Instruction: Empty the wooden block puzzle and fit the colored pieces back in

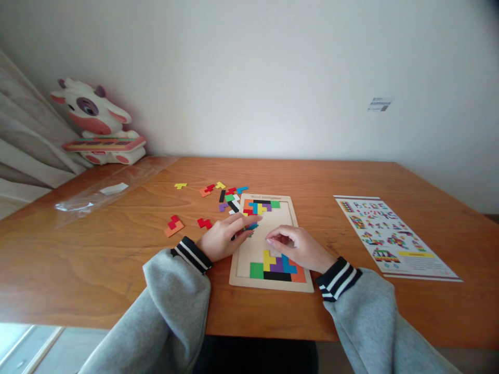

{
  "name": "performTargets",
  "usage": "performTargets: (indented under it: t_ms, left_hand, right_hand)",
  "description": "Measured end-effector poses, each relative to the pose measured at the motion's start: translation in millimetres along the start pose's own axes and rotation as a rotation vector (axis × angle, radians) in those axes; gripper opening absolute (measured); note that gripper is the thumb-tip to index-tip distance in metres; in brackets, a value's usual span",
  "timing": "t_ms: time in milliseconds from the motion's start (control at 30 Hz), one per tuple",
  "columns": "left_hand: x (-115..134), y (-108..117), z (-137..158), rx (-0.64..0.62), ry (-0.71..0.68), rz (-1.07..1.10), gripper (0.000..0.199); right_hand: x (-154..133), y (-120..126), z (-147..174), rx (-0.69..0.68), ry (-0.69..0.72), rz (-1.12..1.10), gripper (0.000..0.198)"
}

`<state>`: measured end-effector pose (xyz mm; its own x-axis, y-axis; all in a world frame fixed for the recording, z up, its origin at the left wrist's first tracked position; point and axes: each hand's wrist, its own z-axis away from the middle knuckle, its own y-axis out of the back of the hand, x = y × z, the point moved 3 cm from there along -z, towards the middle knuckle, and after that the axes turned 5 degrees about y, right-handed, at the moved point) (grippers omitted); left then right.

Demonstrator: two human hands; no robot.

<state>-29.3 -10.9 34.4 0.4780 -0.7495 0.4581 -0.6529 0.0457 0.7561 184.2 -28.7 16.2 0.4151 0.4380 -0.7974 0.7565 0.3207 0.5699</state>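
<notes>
A wooden puzzle board (249,287) with a raised rim lies in front of me, coloured pieces fitted at its far and near ends. My left hand (228,234) reaches over the board's left side, a small blue puzzle piece (252,226) between its thumb and fingers. Part of that piece is hidden by the fingers. Above the board's right side is my right hand (298,246), its fingers drawn together; whether a piece is inside them cannot be made out. Near it are a fitted yellow piece (266,259) and a fitted blue piece (287,266).
Loose pieces lie left of the board, including a red piece (204,223), an orange piece (174,228) and a yellow piece (180,185). A printed sheet (393,239) is at right. A clear plastic bag (113,189) and a toy cow (97,122) are at far left.
</notes>
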Motion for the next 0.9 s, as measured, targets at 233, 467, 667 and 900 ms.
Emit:
performTargets:
  t_ms: [233,467,667,900]
  left_hand:
    - [-3.5,-5.2,2.4,-0.018,0.06,0.022,0.019]
    - [-0.6,-3.9,1.5,-0.06,0.024,0.114,0.014]
    - [0.9,1.2,-3.0,0.015,-0.131,-0.013,0.019]
    - [3.3,2.1,-4.5,0.068,-0.147,-0.011,0.015]
  right_hand:
    - [-0.3,0.9,-0.1,0.0,0.005,0.022,0.024]
    - [-1.7,0.4,-0.2,0.0,-0.025,-0.023,0.027]
    - [-3.8,0.6,-0.7,-0.007,-0.011,0.009,0.026]
    - [-3.4,1.8,-1.3,-0.009,0.0,0.041,0.027]
